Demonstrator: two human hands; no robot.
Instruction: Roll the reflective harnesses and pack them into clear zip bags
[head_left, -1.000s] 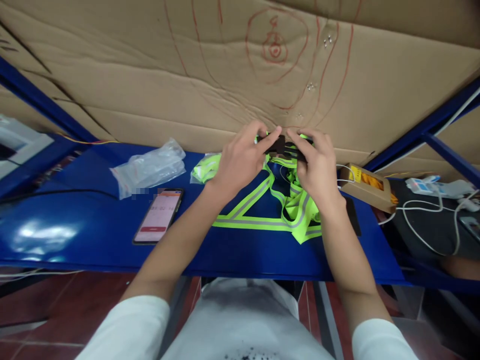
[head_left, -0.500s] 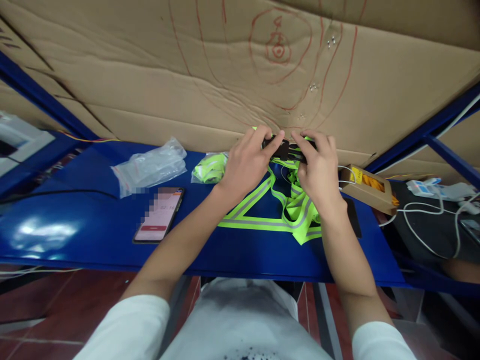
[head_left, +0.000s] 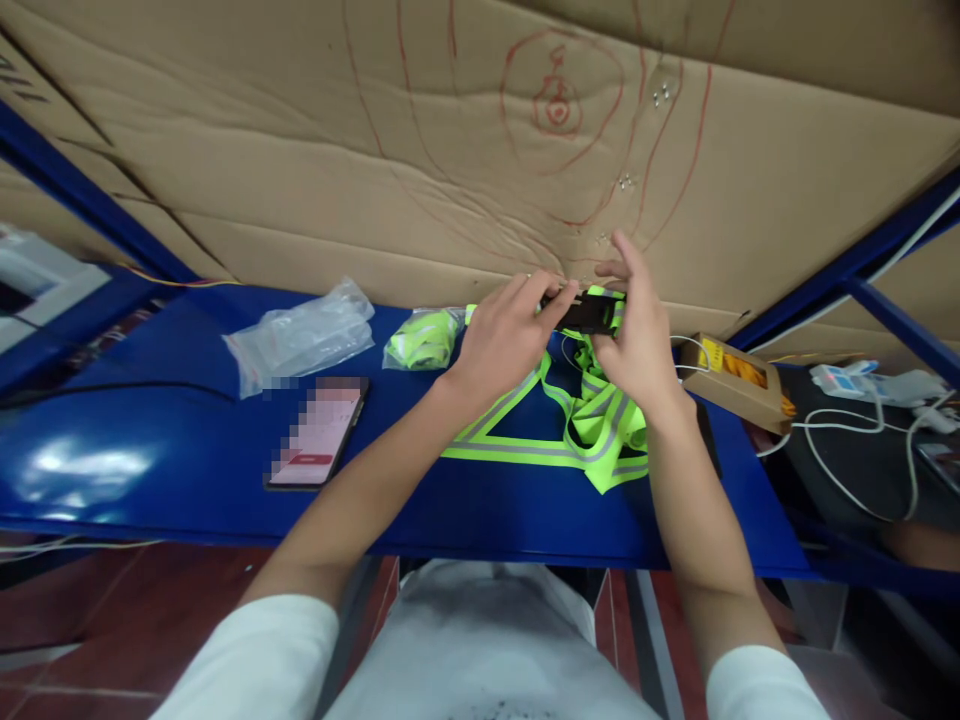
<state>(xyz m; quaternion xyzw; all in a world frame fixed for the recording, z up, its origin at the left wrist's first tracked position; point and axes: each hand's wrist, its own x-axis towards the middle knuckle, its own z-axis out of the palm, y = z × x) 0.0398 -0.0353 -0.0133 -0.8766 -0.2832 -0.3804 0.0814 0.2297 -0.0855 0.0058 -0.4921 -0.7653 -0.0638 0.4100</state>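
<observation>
Here, left fingers [head_left: 560, 303] and right fingers [head_left: 634, 262] around one black buckle [head_left: 595, 314], neon straps [head_left: 532, 453] beneath, one phone [head_left: 324, 430] leftward.

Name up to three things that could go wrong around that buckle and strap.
A fingertip might get pinched: the left hand and right hand are both close on the black buckle. The bunched neon strap could twist or snag. The phone might get nudged by the nearby left forearm.
</observation>
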